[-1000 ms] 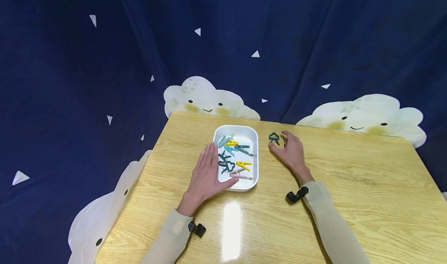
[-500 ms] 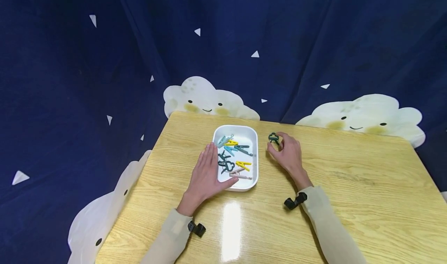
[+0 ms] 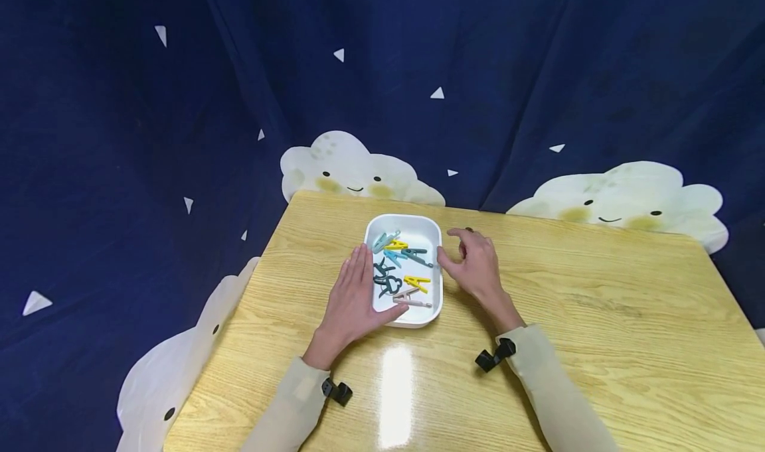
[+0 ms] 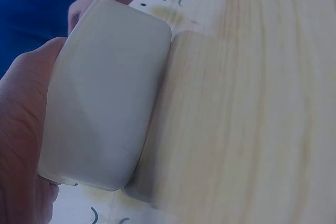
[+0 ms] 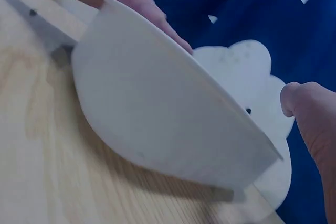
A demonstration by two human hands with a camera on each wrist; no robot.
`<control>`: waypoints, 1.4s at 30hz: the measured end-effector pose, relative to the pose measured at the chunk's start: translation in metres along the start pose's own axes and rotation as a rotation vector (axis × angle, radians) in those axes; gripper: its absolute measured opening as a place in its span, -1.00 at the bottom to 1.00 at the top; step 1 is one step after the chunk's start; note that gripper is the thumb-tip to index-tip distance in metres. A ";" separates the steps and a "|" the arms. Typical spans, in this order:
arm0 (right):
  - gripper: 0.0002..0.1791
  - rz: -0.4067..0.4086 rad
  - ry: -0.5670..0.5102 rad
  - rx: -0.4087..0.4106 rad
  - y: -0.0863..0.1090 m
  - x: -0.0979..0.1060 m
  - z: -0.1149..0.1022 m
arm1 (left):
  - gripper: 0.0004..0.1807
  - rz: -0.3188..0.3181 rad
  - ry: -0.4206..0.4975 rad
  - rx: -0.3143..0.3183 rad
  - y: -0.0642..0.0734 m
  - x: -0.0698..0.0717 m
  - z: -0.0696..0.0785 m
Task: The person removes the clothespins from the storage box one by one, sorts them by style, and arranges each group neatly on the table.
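My left hand [image 3: 351,296] lies straight-fingered along the left rim of a white tray [image 3: 437,286], its thumb over the near edge. Inside the tray are clothespins in yellow, blue, grey-green and pale pink, such as a yellow clothespin [image 3: 417,283], plus dark green clips [image 3: 390,285]. Just off the tray's right rim is my right hand [image 3: 475,266], thumb and forefinger spread with nothing seen between them. A bit of a dark green clip [image 3: 469,229] shows behind that hand; the rest is hidden. The right wrist view shows my right thumb [image 5: 310,111] beside the tray.
The wooden table [image 3: 597,319] stretches to both sides of the tray. A dark blue curtain [image 3: 382,93] with printed clouds hangs behind its far edge. Small black cameras [image 3: 337,392] sit on both wrists.
My right hand has moved left from around the dark green clip to the tray's right rim, and now covers most of that clip. The left hand and tray have stayed put.
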State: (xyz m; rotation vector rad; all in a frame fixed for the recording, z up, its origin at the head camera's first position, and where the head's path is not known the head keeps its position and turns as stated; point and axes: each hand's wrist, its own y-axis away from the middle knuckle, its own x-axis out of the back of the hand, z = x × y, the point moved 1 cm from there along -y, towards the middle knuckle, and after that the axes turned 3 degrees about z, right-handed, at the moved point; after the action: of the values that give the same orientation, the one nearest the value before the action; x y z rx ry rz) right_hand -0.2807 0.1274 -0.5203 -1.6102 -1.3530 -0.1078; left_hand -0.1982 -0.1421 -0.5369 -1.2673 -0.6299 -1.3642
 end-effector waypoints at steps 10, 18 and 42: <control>-0.59 -0.115 -0.099 0.144 0.001 -0.012 -0.041 | 0.47 0.002 -0.001 -0.004 0.000 0.000 0.002; -0.56 -0.279 -0.048 0.178 0.004 -0.026 -0.058 | 0.48 0.014 0.012 -0.013 -0.001 0.001 0.003; -0.67 -0.668 0.320 0.253 0.012 -0.045 -0.071 | 0.51 -0.023 0.011 0.005 -0.001 0.000 0.001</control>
State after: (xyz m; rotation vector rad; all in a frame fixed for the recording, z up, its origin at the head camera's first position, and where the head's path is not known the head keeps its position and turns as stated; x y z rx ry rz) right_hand -0.2536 0.0470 -0.5194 -0.8408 -1.5238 -0.5460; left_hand -0.1986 -0.1414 -0.5368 -1.2514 -0.6417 -1.3865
